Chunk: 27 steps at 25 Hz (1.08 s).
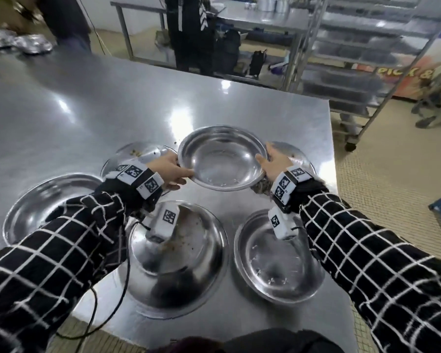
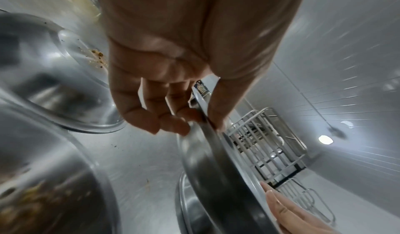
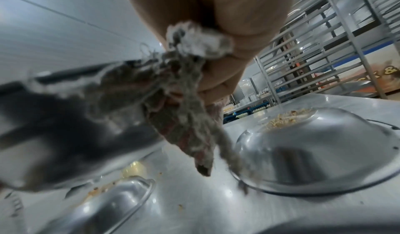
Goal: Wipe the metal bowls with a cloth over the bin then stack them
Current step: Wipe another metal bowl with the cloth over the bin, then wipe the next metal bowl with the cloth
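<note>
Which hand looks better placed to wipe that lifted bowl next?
The right hand, probably. It already holds the cloth bunched in its fingers, right at the rim of the lifted bowl. The left hand pinches the opposite rim, so it suits steadying the bowl.

Both sleeves (image 1: 69,240) black with thin white windowpane grid, loose weave, cuffs bunched at wrists. Left wrist band (image 1: 135,178) of white blocks, each bearing black square-patterned marker; right wrist band (image 1: 289,184) same. White marker-tagged camera box (image 1: 163,220) under left wrist, matching box (image 1: 281,224) under right. Thin black cable (image 1: 94,309) trails from left box, looping below forearm. Dark garment at bottom edge
</note>
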Each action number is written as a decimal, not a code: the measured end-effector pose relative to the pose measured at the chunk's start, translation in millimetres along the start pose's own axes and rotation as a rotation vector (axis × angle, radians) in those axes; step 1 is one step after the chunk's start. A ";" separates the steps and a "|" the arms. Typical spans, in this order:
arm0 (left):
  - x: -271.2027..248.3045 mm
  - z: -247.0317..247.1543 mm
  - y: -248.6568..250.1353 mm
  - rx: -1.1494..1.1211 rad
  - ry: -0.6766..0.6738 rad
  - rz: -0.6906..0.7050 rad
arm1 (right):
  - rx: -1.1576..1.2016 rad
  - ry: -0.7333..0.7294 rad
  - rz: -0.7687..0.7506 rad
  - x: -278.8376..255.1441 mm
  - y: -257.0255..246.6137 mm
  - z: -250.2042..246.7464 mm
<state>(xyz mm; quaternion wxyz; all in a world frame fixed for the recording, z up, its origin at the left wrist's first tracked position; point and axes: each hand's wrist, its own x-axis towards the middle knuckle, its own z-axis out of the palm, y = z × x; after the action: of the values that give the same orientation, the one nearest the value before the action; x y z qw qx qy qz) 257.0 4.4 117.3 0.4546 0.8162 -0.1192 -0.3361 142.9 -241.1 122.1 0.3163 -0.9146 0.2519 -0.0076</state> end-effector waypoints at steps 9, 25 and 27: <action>89.7 -27.9 -27.8 0.192 -0.059 -0.240 | -0.131 -0.207 -0.050 99.1 13.4 54.9; 89.8 -45.2 -52.1 0.278 -0.017 -0.029 | -0.452 -0.161 -0.011 100.1 10.1 40.2; 75.4 -61.8 -53.7 0.349 0.026 0.029 | -0.387 -0.103 -0.082 93.3 -10.3 35.7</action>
<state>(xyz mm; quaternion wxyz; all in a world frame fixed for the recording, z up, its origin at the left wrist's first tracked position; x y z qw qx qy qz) 347.9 37.5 62.2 0.3122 0.8852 -0.1817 -0.2933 235.2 -257.1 86.0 0.1464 -0.9669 0.1948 0.0752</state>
